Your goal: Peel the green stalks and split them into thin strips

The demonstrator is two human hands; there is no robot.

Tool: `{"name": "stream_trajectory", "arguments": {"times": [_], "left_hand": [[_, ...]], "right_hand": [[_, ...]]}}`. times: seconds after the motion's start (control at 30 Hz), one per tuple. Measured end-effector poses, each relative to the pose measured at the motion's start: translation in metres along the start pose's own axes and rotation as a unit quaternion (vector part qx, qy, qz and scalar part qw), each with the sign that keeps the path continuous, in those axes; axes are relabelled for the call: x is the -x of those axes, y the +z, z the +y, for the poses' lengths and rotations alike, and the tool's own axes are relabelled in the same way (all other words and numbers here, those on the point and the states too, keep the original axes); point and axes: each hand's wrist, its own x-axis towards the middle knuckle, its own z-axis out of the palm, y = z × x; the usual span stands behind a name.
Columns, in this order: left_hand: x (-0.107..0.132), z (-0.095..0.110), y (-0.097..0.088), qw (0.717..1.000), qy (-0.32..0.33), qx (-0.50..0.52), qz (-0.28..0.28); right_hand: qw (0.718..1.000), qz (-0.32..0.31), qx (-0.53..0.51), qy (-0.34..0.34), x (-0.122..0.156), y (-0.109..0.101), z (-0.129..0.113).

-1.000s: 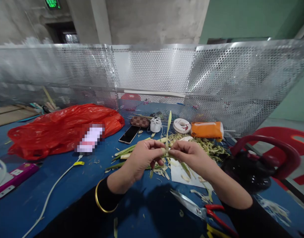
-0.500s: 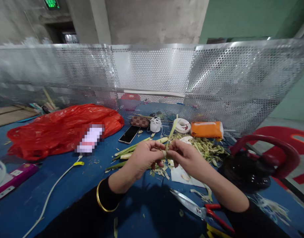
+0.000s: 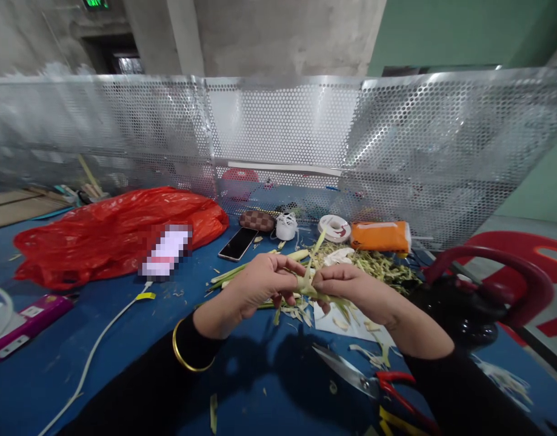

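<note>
Between my two hands is a small piece woven from pale green leaf strips [image 3: 306, 283], with one strip end sticking up and others trailing to the right. My left hand [image 3: 265, 283] is closed on its left side, thumb and fingers pinching it. My right hand [image 3: 351, 289] pinches the piece from the right with thumb and forefinger. Below the hands lie red-handled scissors [image 3: 351, 370], blades toward the upper left. Green stalks [image 3: 230, 277] and leaf scraps [image 3: 299, 312] lie behind and under my hands, partly hidden by them.
On the blue table [image 3: 137, 345] are a red plastic bag [image 3: 110, 233], phones, a white cable [image 3: 96, 351] and a purple power strip [image 3: 28, 324]. At the back stand a tape roll [image 3: 334, 228] and an orange packet [image 3: 380, 237]. A dark kettle [image 3: 460, 309] sits at right.
My right hand has shifted slightly right and turned flatter. More of the woven leaf piece shows between the hands, with strips fanning out to the right. The scissors have stayed put.
</note>
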Motion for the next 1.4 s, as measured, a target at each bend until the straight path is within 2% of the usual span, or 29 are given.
{"name": "stream_trajectory", "arguments": {"times": [0.1,0.17,0.37,0.6,0.7,0.83,0.9,1.0,1.2,1.3,1.4], "left_hand": [[-0.001,0.000,0.001,1.000,-0.007,-0.011,-0.012],[0.000,0.001,0.002,1.000,-0.005,-0.008,-0.008],[0.000,0.000,0.003,1.000,0.002,0.009,0.020],[-0.001,-0.001,-0.002,1.000,0.007,0.003,0.014],[-0.003,-0.003,-0.003,1.000,0.003,-0.002,0.000],[-0.004,-0.006,-0.004,1.000,-0.009,-0.010,-0.021],[-0.005,-0.006,-0.004,1.000,-0.003,0.003,-0.016],[-0.005,-0.005,-0.005,0.998,0.001,0.059,0.000],[-0.009,-0.006,-0.005,0.978,-0.048,0.204,-0.008],[-0.010,-0.008,-0.005,0.975,-0.047,0.217,0.016],[-0.010,-0.008,-0.007,0.978,-0.031,0.201,0.044]], "right_hand": [[0.994,0.048,0.083,-0.055,-0.001,0.000,-0.002],[0.988,0.059,0.127,-0.072,-0.002,0.000,-0.002],[0.991,0.000,0.118,-0.059,-0.001,-0.004,0.000],[0.987,-0.004,0.147,-0.072,0.000,-0.004,-0.001],[0.977,0.041,0.191,-0.090,0.000,0.000,-0.003],[0.948,0.121,0.262,-0.133,0.002,0.003,-0.006],[0.949,0.132,0.250,-0.140,0.004,0.002,-0.007],[0.965,0.115,0.182,-0.150,0.008,-0.003,-0.007],[0.980,0.095,0.095,-0.147,0.007,-0.008,-0.009],[0.981,0.092,0.080,-0.151,0.010,-0.010,-0.012],[0.982,0.060,0.073,-0.164,0.017,-0.017,-0.016]]}}
